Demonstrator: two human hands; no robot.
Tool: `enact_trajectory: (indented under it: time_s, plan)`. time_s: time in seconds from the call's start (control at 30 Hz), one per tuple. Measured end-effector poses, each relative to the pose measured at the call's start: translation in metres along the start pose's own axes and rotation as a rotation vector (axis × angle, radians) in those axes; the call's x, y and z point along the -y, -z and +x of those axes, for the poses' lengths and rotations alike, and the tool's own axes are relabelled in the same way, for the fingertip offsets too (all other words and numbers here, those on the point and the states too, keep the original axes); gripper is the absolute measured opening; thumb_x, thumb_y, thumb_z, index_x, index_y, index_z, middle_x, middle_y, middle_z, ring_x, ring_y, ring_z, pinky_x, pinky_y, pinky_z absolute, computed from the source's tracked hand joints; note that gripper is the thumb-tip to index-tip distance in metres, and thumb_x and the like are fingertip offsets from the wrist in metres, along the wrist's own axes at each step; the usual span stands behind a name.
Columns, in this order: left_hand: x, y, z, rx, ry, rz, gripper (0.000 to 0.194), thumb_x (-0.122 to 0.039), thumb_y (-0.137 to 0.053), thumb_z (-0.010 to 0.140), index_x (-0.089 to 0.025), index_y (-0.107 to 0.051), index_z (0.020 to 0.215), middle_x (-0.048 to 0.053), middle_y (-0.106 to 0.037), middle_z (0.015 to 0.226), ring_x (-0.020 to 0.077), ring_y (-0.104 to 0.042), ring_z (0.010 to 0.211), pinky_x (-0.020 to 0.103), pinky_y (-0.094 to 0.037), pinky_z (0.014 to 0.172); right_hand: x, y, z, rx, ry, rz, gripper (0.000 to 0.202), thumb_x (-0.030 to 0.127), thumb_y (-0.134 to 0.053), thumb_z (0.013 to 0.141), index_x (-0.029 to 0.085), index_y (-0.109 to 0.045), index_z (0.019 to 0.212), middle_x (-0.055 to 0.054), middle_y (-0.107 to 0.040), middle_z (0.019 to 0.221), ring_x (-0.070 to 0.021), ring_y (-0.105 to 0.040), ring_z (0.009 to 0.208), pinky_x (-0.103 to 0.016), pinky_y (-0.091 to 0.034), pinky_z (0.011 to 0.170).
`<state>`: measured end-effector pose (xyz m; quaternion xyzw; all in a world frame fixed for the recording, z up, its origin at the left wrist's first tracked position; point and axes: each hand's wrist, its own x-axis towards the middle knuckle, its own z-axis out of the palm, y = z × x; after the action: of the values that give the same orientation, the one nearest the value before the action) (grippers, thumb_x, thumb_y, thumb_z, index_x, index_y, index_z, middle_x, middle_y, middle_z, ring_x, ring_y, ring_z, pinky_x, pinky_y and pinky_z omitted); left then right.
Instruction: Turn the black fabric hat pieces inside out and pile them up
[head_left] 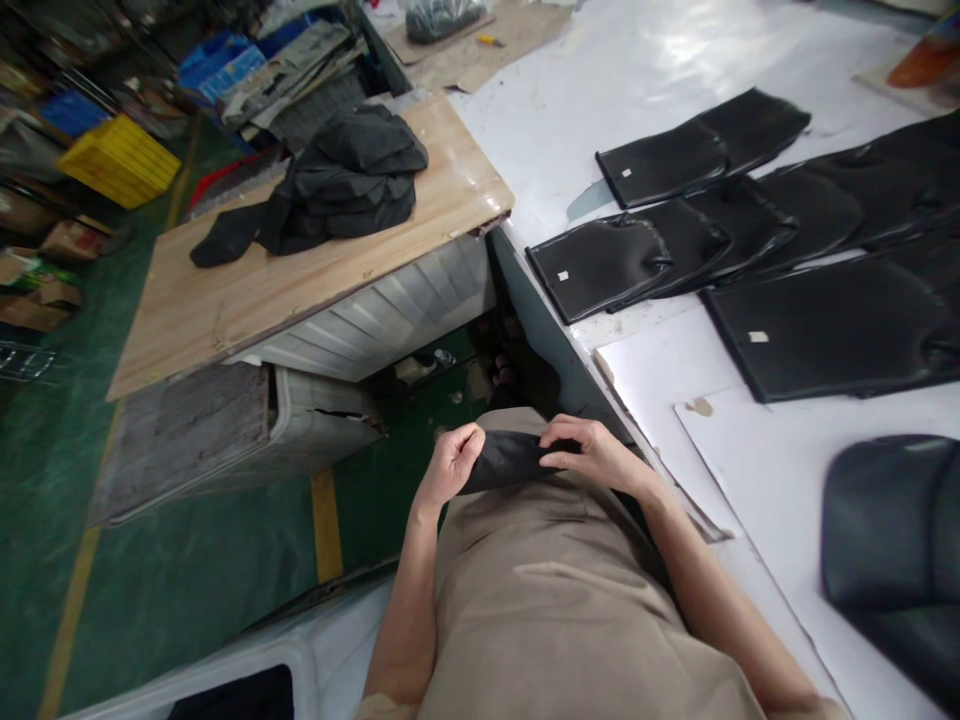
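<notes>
Between my two hands, in front of my lap, stretches a piece of black cloth (508, 462). My left hand (452, 465) is closed around its left end, thumb on top. At the other end, my right hand (589, 452) holds the cloth with curved fingers and thumb at its edge; part of that grip is hidden. A pile of similar dark cloth (345, 185) lies on the wooden board (180, 310) ahead and to the left. To the right, black flat covers with small white labels (600, 270) overlap in rows on the white table (637, 375).
Below the wooden board is a white plastic bin (322, 415). A yellow crate (120, 160) and blue crates (221, 65) stand farther left. At right lies a dark glossy piece (885, 520). A yellow cutter (490, 41) rests far back. Another white bin (304, 660) is at lower left.
</notes>
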<state>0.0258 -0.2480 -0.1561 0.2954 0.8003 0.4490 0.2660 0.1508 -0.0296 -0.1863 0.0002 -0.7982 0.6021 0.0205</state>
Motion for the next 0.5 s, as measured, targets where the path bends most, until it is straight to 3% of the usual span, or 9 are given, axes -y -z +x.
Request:
enact_trajectory:
  time_s: [0.23, 0.5]
  plan:
    - [-0.008, -0.008, 0.001, 0.063, -0.033, 0.017, 0.034, -0.033, -0.038, 0.096, -0.018, -0.037, 0.065, -0.004, -0.031, 0.063, 0.0098, -0.033, 0.060, 0.024, -0.027, 0.057, 0.014, -0.033, 0.015, -0.173, -0.016, -0.004, 0.016, 0.030, -0.059, 0.090, 0.020, -0.056, 0.078, -0.001, -0.062, 0.083, -0.0163, -0.057, 0.078, -0.027, -0.042, 0.072]
    - [-0.008, -0.008, 0.002, 0.073, -0.005, 0.021, 0.035, -0.036, -0.038, 0.097, -0.018, -0.040, 0.066, -0.004, -0.033, 0.063, 0.0101, -0.035, 0.060, 0.024, -0.029, 0.058, 0.009, -0.035, 0.016, -0.204, -0.102, -0.052, 0.021, 0.030, -0.055, 0.092, 0.020, -0.051, 0.074, 0.001, -0.058, 0.076, -0.0144, -0.053, 0.070, -0.025, -0.037, 0.063]
